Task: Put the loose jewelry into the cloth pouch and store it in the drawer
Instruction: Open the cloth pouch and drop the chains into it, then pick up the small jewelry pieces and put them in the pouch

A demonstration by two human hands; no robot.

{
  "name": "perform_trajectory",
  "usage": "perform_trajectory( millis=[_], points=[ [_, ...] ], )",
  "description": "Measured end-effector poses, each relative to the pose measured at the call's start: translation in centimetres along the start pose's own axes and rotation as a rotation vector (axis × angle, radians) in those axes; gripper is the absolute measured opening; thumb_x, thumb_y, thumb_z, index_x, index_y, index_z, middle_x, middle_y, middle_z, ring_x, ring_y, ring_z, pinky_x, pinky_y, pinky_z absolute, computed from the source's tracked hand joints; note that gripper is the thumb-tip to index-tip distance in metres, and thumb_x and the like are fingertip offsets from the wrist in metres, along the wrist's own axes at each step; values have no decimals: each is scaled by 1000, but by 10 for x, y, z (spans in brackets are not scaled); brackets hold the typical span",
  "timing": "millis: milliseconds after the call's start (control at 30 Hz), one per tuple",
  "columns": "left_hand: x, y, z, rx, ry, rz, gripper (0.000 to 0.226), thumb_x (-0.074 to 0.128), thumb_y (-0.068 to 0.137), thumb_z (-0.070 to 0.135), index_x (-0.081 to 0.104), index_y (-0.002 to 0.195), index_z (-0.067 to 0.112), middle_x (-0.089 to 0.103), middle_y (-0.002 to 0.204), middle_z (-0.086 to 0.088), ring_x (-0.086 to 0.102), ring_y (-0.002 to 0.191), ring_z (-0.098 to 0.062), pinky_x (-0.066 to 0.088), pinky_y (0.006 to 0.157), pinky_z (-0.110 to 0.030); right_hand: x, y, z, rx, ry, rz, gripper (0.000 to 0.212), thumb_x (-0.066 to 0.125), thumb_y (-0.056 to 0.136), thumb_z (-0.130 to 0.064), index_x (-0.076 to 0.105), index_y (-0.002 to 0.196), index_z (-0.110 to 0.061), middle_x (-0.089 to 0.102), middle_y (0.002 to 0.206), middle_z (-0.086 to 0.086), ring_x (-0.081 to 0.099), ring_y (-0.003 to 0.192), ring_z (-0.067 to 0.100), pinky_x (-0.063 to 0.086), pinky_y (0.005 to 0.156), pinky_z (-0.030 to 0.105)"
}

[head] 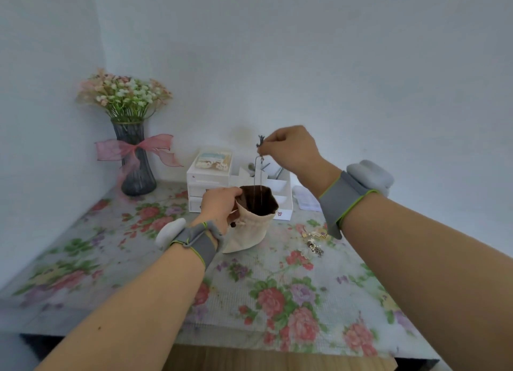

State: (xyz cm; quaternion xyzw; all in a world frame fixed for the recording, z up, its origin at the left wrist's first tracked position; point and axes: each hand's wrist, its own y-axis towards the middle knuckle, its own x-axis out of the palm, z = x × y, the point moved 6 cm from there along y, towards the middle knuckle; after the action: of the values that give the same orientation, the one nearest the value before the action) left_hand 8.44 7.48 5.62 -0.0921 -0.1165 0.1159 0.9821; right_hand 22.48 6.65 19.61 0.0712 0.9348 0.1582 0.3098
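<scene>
The left hand [219,204] grips the cloth pouch [249,226] rim, keeping its mouth wide, while the right hand [291,148] fingers [268,144] pinch a necklace [259,176] so it hangs straight down inside.

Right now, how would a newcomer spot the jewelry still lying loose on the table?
Start at the cream cloth pouch on the floral tablecloth. Just to its right lies a small silvery heap, below some gold-toned pieces. It is shiny metal, unlike the printed flowers around it.
</scene>
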Motion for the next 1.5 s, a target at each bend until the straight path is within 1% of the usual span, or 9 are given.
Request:
perform_trajectory(
  millis=[233,333,467,600,733,1067,1200,1300,1500],
  points=[
    [-3,4,-2,-37,-84,33,15,59,84,7,58,69,9,53,63,-6,52,58,-18,42,33,-13,12,0,34,71,-89,-132,12,73,75,-17,79,84,-11,68,77,-3,58,75,10,47,66,21],
    [-4,5,0,-10,-43,30,16,59,83,8,58,68,11,53,63,-6,52,58,-17,45,38,-17,2,3,44,80,-86,-94,13,70,76,-14,78,85,-9,68,75,-2,57,74,12,44,58,18],
    [-6,10,5,97,133,33,20,59,84,11,58,64,14,56,65,-6,54,63,-21,46,50,-24,-15,4,71,134,-153,-46,15,68,77,-12,78,87,-8,71,84,8,58,77,17,44,58,22],
    [-3,10,17,342,504,57,18,57,82,21,60,65,23,62,66,1,59,62,-19,53,67,-34,-29,-8,127,261,-295,-40,18,67,77,-8,77,90,-1,74,96,21,61,79,20,57,76,35],
    [13,6,21,395,550,33,18,55,84,25,59,66,27,60,67,4,59,66,-18,53,71,-35,-30,-33,188,395,-474,-124,21,65,79,-9,76,97,-5,74,102,17,69,98,29,57,90,38],
    [39,-3,25,392,558,17,15,55,86,23,61,72,23,59,69,4,59,77,-22,55,82,-42,9,-55,211,273,-372,-248,9,76,73,-31,74,78,-23,68,81,-5,64,76,14,52,71,26],
    [39,-3,24,384,561,26,21,54,86,22,58,66,26,59,70,5,58,77,-22,53,79,-39,16,-53,213,321,-431,-361,15,72,74,-20,73,87,-12,71,87,7,69,83,25,60,80,39],
    [38,-2,24,377,543,28,21,55,85,21,58,66,26,59,70,5,57,74,-20,50,73,-35,12,-50,213,352,-358,-395,3,70,74,-11,71,75,-12,70,75,7,68,69,21,61,70,33],
    [37,4,21,365,534,22,19,56,85,20,59,66,24,58,65,4,54,59,-13,50,71,-34,-28,-36,215,417,-96,-159,11,64,76,-1,72,72,-6,63,60,8,56,51,16,53,53,26]
  ],
)
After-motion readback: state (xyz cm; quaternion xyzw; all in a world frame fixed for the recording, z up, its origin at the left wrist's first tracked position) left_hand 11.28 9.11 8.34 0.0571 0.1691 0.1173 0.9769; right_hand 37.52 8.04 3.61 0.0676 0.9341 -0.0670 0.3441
